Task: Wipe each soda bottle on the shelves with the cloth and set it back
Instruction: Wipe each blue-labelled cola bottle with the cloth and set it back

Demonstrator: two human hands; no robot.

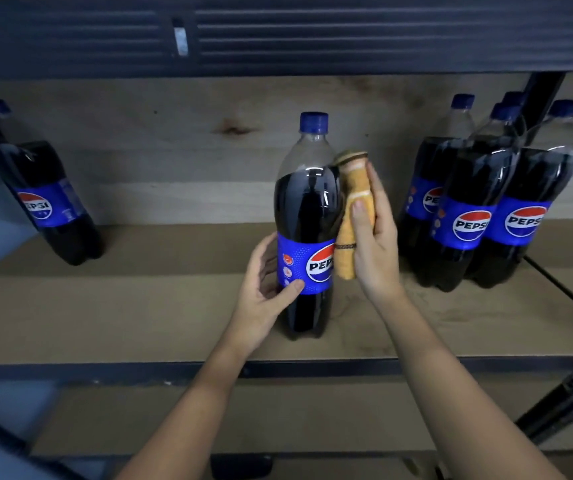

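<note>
A brown board shelf [160, 313] with a dark metal front edge carries one soda bottle [304, 230] upright at its middle, a lone bottle [40, 199] far left, and a cluster of bottles [485, 202] at right.

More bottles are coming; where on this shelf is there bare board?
Widest bare patch: between the lone left bottle and the middle bottle the left hand holds. The front edge is free too. Crowded: the right cluster, beside the cloth in the right hand.
</note>
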